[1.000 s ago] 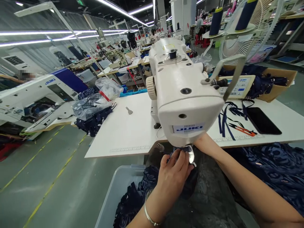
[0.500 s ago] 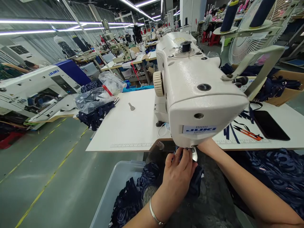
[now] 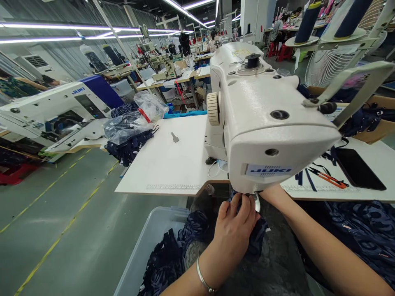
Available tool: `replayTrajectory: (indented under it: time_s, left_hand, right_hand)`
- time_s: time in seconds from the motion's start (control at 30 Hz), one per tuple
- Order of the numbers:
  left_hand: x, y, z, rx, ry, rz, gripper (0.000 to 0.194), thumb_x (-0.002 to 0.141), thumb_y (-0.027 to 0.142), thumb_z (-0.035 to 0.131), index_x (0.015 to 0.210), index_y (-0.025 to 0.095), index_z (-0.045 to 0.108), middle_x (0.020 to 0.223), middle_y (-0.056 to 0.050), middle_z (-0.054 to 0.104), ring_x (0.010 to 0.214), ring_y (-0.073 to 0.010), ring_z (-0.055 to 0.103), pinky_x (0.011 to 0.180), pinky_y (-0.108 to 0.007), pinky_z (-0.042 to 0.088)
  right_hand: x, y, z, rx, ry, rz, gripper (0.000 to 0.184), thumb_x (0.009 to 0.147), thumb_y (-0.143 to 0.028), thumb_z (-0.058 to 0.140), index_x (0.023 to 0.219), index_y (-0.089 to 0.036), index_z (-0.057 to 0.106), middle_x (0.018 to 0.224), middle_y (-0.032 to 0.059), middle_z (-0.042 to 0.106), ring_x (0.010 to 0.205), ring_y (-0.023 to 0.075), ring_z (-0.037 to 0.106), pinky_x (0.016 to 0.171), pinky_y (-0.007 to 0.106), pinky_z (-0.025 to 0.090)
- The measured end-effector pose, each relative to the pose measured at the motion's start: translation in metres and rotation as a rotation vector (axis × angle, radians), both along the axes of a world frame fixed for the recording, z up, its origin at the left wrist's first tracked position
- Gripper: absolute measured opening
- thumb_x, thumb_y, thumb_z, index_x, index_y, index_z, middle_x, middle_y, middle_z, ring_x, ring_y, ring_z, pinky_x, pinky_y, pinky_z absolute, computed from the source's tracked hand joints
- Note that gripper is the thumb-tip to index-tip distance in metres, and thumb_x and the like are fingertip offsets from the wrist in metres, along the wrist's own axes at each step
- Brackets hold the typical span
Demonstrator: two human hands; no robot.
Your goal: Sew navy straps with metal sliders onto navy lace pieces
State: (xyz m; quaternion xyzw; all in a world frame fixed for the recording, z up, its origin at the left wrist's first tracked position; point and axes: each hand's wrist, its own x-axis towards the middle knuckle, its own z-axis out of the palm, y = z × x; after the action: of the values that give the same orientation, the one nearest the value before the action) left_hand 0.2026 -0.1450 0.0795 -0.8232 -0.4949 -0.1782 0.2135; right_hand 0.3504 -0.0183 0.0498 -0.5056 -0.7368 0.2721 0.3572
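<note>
A white JUKI sewing machine (image 3: 277, 135) fills the middle of the head view. Below its head, my left hand (image 3: 234, 222) has its fingers closed on navy patterned fabric (image 3: 258, 240), close to the needle area. The fabric hangs down past that hand on the right. My right hand (image 3: 271, 194) reaches in behind the machine head from the right; its fingers are hidden by the head, so their grip cannot be made out. A shiny metal part (image 3: 257, 202) of the machine shows just right of my left fingers.
A clear plastic bin (image 3: 135, 255) with navy pieces stands at lower left. On the white table (image 3: 166, 164) lies a small metal plate (image 3: 175, 137). Orange thread snips (image 3: 331, 179) and a black phone (image 3: 359, 168) rest at right. Navy fabric (image 3: 364, 234) is heaped at lower right.
The view has shifted slightly, so the machine and table sit a little further right. Both hands keep about the same place under the machine head, with the fabric still in my left.
</note>
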Motion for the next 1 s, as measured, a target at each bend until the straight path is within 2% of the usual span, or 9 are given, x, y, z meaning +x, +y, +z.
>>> replayTrajectory:
  time_s: [0.27, 0.57, 0.8, 1.0]
  left_hand:
    - [-0.001, -0.005, 0.007, -0.044, -0.006, 0.068, 0.033, 0.098, 0.035, 0.048, 0.124, 0.018, 0.06, 0.12, -0.004, 0.062, 0.116, -0.019, 0.054, 0.092, -0.036, 0.037]
    - [-0.002, -0.004, 0.001, -0.01, -0.008, 0.039, 0.032, 0.097, 0.036, 0.049, 0.124, 0.021, 0.06, 0.12, -0.005, 0.061, 0.116, -0.0194, 0.053, 0.091, -0.035, 0.037]
    - [-0.003, -0.006, -0.001, -0.011, 0.016, 0.012, 0.031, 0.098, 0.034, 0.048, 0.125, 0.023, 0.059, 0.121, -0.006, 0.061, 0.119, -0.0209, 0.052, 0.091, -0.034, 0.037]
    - [-0.001, -0.006, 0.001, 0.006, 0.013, 0.016, 0.03, 0.097, 0.031, 0.051, 0.123, 0.022, 0.061, 0.119, -0.005, 0.062, 0.118, -0.0199, 0.053, 0.092, -0.034, 0.037]
  right_hand:
    - [-0.003, 0.004, 0.004, 0.0, 0.035, 0.029, 0.026, 0.086, -0.04, 0.052, 0.099, -0.025, 0.069, 0.102, 0.0087, 0.074, 0.112, 0.0341, 0.061, 0.089, 0.049, 0.053]
    - [0.004, 0.005, 0.006, 0.013, 0.021, 0.043, 0.023, 0.083, -0.041, 0.055, 0.093, -0.025, 0.067, 0.104, 0.0088, 0.073, 0.117, 0.0326, 0.056, 0.093, 0.047, 0.051]
    - [0.006, 0.004, 0.005, 0.013, 0.022, 0.062, 0.02, 0.08, -0.036, 0.057, 0.09, -0.023, 0.068, 0.104, 0.0106, 0.074, 0.115, 0.0334, 0.058, 0.093, 0.047, 0.051]
    - [0.005, -0.015, 0.005, -0.033, 0.103, 0.087, 0.031, 0.085, -0.029, 0.047, 0.104, -0.018, 0.069, 0.112, 0.0109, 0.072, 0.109, 0.0279, 0.063, 0.091, 0.041, 0.053]
